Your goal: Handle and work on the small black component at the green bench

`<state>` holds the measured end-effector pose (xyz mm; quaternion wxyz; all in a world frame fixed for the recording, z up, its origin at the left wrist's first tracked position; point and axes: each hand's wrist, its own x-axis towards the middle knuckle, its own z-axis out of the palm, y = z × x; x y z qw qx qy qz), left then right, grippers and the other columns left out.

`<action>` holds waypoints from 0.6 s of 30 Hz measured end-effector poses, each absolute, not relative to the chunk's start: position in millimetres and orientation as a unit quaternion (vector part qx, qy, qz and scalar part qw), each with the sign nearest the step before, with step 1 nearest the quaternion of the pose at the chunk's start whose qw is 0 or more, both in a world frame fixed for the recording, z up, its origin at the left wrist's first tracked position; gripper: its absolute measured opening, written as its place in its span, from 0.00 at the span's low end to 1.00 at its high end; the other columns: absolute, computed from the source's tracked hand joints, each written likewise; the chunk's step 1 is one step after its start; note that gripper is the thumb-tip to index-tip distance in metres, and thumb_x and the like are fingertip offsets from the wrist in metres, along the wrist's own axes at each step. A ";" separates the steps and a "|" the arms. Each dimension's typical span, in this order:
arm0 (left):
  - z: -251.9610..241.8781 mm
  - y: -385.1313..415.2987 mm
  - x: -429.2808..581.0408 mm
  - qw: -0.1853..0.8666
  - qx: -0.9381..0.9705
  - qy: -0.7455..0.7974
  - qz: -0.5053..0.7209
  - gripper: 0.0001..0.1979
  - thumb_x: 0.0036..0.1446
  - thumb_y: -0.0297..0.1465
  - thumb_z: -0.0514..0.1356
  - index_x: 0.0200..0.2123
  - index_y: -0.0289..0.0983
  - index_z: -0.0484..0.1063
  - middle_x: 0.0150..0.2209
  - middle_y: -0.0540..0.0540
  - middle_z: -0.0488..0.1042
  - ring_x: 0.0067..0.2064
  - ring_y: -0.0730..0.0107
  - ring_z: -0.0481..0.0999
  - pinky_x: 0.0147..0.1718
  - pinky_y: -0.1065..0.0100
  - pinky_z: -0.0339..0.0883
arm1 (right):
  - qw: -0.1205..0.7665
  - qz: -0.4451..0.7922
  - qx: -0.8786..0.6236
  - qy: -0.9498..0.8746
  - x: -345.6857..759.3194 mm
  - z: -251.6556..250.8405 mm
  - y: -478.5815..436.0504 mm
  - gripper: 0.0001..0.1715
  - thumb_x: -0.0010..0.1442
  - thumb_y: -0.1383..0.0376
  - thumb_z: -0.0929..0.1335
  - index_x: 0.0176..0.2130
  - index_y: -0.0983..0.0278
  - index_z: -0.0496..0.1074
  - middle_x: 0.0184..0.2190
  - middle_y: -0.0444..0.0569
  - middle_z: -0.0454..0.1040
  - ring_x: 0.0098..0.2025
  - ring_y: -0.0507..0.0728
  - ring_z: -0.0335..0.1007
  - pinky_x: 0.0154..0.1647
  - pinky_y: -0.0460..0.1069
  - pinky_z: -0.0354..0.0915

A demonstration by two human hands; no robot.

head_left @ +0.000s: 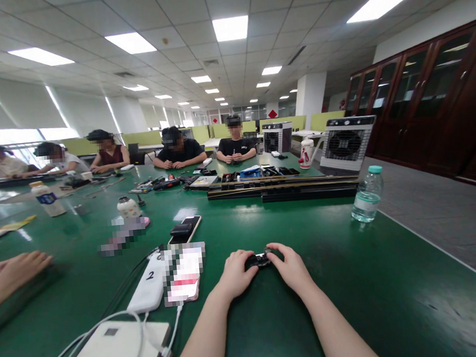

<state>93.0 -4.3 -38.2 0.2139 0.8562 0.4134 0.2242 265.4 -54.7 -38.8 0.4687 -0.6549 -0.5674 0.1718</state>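
In the head view, the small black part (260, 260) sat just below the centre of the frame, near the surface of the green table (405, 280), its lower side too small to judge. The left hand (237, 273) pinched its left end between thumb and fingers, and the right hand (288, 266) gripped the other end with its fingertips. With so little to hold, the likeliest trouble was a slip: uneven pressure from the two sides might have tilted the part, or sent some loose bit of it skidding over the smooth tabletop. A lesser risk lay left of the left forearm, where a white cable (178, 321) ran into the lit phone (185, 275); a wide elbow swing could have snagged it. The water bottle (367, 198), right of the hands, stood near the table's edge, where a knock might have tipped it
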 end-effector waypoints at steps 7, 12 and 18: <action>-36.4 -5.8 93.5 0.217 0.853 0.419 0.223 0.20 0.53 0.32 0.58 0.50 0.39 0.68 0.48 0.44 0.71 0.51 0.59 0.67 0.51 0.61 0.59 | 0.516 0.152 -0.667 -0.515 271.8 -37.7 -53.9 0.18 0.53 0.56 0.64 0.40 0.62 0.74 0.40 0.51 0.78 0.44 0.61 0.73 0.49 0.57 0.66; -35.2 -6.4 93.6 0.219 0.853 0.419 0.219 0.20 0.53 0.33 0.57 0.50 0.38 0.68 0.48 0.44 0.71 0.50 0.59 0.67 0.51 0.62 0.59 | 0.537 0.128 -0.679 -0.485 276.9 -36.2 -54.7 0.20 0.53 0.55 0.63 0.42 0.62 0.74 0.41 0.52 0.78 0.46 0.61 0.72 0.50 0.57 0.65; -34.0 -6.8 93.5 0.216 0.855 0.419 0.215 0.19 0.53 0.33 0.56 0.50 0.39 0.68 0.48 0.44 0.72 0.50 0.60 0.67 0.50 0.62 0.59 | 0.542 0.108 -0.693 -0.462 280.6 -32.5 -55.6 0.22 0.53 0.54 0.63 0.43 0.63 0.73 0.43 0.53 0.77 0.47 0.61 0.71 0.52 0.57 0.64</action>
